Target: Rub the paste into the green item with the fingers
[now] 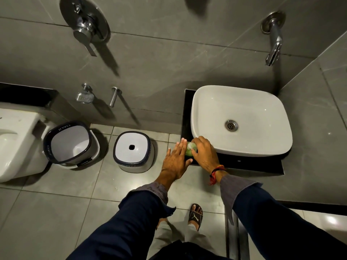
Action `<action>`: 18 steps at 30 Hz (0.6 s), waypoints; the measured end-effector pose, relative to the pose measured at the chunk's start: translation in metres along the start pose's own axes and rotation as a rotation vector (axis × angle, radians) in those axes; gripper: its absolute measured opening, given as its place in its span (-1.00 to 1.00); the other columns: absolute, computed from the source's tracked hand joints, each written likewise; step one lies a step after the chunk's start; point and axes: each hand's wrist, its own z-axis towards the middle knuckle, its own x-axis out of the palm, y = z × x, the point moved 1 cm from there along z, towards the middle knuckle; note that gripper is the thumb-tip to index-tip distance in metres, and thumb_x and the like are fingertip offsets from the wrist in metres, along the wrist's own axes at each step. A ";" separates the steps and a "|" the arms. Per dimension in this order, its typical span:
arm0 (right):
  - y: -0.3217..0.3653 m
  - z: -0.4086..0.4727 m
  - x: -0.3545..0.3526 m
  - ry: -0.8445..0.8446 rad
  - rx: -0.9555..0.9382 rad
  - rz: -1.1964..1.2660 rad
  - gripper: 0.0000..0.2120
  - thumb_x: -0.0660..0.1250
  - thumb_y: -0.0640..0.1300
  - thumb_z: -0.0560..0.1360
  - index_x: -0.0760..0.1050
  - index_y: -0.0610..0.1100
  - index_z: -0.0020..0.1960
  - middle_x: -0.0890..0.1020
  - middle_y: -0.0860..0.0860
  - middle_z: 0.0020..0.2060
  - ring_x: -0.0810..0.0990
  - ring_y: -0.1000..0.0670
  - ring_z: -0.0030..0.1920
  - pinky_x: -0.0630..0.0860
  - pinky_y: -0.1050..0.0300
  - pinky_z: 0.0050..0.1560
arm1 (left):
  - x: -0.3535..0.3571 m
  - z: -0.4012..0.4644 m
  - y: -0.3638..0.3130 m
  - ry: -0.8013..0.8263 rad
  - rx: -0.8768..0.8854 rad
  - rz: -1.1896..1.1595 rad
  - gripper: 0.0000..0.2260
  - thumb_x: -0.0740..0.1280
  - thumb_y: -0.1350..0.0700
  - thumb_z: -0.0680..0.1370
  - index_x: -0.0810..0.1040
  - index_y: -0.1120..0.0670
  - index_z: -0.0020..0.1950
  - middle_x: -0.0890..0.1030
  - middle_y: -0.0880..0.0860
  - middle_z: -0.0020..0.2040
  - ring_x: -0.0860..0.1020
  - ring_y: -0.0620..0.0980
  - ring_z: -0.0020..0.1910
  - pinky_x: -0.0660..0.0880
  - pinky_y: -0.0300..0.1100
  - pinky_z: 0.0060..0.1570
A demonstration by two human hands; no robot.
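Note:
A small green bottle with a white top [190,149] stands on the front left corner of the black counter [249,164], beside the white basin [242,119]. My right hand [204,152] curls its fingers round the bottle from the right. My left hand [177,160] lies flat with straight fingers against the bottle's left side, just off the counter's edge. A red thread band [216,172] is on my right wrist.
A wall spout [273,38] hangs over the basin. On the grey tile floor stand a white bucket [70,142] and an upturned white stool [133,152]. A toilet [16,139] is at the left. A mixer handle [84,27] and soap dish [84,96] are on the wall.

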 end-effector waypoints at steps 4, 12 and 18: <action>0.003 0.009 -0.001 0.031 0.038 -0.040 -0.71 0.35 -0.04 0.57 0.53 -0.22 0.18 0.60 -0.14 0.10 0.59 -0.13 0.09 0.60 0.00 0.03 | 0.002 0.000 0.000 -0.003 -0.001 -0.007 -0.29 0.09 -0.21 0.70 -0.21 0.03 0.68 -0.15 0.01 0.70 -0.09 0.05 0.69 -0.01 0.16 0.64; 0.016 0.008 0.004 0.015 0.034 -0.057 -0.60 0.37 -0.08 0.53 0.46 -0.23 0.31 0.52 -0.17 0.22 0.55 -0.16 0.17 0.59 0.00 0.13 | 0.003 0.001 0.000 0.001 -0.004 -0.016 -0.28 0.12 -0.20 0.70 -0.20 0.05 0.68 -0.16 0.03 0.70 -0.10 0.05 0.69 -0.02 0.18 0.64; 0.008 0.009 0.007 0.022 0.097 -0.051 -0.63 0.38 -0.04 0.54 0.52 -0.26 0.22 0.59 -0.19 0.14 0.62 -0.18 0.10 0.58 0.01 0.05 | 0.004 0.002 0.000 0.002 -0.010 0.005 -0.28 0.10 -0.22 0.69 -0.20 0.04 0.68 -0.16 0.03 0.70 -0.09 0.06 0.69 -0.04 0.17 0.64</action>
